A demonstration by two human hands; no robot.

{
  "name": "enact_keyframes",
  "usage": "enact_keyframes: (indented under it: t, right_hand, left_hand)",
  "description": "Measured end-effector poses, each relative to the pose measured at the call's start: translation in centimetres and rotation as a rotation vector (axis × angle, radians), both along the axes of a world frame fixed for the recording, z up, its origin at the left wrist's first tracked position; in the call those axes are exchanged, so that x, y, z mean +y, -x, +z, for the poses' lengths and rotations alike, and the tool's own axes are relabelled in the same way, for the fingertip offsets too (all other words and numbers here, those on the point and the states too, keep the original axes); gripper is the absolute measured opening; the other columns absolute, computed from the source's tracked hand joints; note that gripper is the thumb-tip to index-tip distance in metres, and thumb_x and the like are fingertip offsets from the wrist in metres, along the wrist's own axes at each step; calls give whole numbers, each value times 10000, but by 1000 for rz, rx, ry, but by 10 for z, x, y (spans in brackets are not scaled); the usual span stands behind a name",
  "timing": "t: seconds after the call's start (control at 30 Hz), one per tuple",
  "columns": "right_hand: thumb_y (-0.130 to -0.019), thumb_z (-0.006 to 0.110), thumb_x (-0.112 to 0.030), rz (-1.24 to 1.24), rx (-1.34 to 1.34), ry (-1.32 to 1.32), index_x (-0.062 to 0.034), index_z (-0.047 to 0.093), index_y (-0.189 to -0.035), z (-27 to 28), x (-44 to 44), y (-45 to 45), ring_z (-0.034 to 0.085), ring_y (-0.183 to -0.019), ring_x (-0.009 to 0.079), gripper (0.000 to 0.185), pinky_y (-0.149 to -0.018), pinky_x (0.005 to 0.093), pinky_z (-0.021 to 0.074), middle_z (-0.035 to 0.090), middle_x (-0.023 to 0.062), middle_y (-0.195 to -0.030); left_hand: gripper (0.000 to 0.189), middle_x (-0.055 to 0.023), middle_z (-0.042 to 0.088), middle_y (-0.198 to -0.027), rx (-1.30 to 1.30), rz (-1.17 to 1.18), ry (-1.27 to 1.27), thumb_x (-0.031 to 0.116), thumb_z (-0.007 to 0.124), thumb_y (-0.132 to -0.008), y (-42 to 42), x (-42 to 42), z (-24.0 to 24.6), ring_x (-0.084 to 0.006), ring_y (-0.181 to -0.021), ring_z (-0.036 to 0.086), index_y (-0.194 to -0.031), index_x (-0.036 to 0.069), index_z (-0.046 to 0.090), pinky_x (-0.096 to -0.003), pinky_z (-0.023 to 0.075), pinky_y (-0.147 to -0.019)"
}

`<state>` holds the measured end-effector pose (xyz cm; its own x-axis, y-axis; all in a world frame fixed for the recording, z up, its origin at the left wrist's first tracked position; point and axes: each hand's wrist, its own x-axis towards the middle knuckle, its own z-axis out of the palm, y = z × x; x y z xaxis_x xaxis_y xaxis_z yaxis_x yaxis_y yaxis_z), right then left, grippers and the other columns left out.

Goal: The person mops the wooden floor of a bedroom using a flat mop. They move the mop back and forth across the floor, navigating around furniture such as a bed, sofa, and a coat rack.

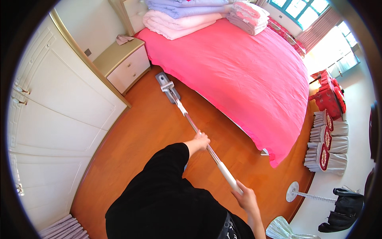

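Observation:
A flat mop lies across the picture, its metal pole point(192, 123) slanting from the floor up to my body. My left hand point(202, 141) is wrapped around the metal pole near its middle. Lower down, my right hand point(245, 194) holds the end of the white handle grip point(229, 176). The grey flat mop head point(167, 86) rests on the reddish-brown wood floor point(143, 125), between the nightstand point(126, 67) and the edge of the bed's pink cover point(232, 71). The underside of the mop head is hidden.
A white wardrobe point(62, 98) stands along the left. Folded quilts point(182, 24) are piled on the bed. At right are several skirted seats point(319, 146), a red-covered piece of furniture point(325, 95) and a stand's round base point(292, 191). Dark clothing point(343, 209) hangs nearby.

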<state>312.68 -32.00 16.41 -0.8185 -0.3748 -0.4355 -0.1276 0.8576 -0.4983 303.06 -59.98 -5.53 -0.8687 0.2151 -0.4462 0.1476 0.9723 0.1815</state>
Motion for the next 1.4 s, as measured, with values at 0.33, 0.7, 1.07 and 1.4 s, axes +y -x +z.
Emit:
enact_keyframes:
  t: [0.33, 0.7, 1.07, 1.4]
  right_hand:
    - [-635, 728, 37, -488, -133, 200, 51, 636, -1009, 98, 146, -13, 619, -724, 125, 385, -660, 236, 511, 661, 93, -807]
    - [-687, 719, -150, -75, 25, 224, -1, 641, -1017, 43, -68, 83, 641, -758, 194, 370, -687, 288, 482, 668, 142, -860]
    - [-740, 617, -236, 342, 126, -38, -104, 560, -1187, -22, -242, 86, 620, -821, 299, 469, -746, 379, 475, 651, 154, -849]
    - [-727, 620, -208, 510, 257, -27, -118, 576, -1141, -12, -141, 68, 612, -713, 320, 426, -633, 406, 484, 629, 149, -743]
  left_hand:
    - [203, -102, 654, -846, -131, -256, -428, 276, 580, -730, -24, 136, 66, -274, -851, 627, -822, 122, 676, -396, 499, -713]
    - [99, -82, 636, -883, 139, 111, -77, 182, 594, -716, 29, -77, 16, -250, -905, 602, -790, 145, 649, -398, 459, -780]
    - [179, -72, 424, -1192, 182, 696, -142, 149, 555, -813, -5, -205, 6, -248, -1223, 349, -988, 173, 528, -412, 402, -908]
    - [146, -50, 494, -1062, 124, 555, -154, 197, 623, -752, -34, -138, 5, -237, -1128, 398, -886, 170, 570, -402, 387, -883]
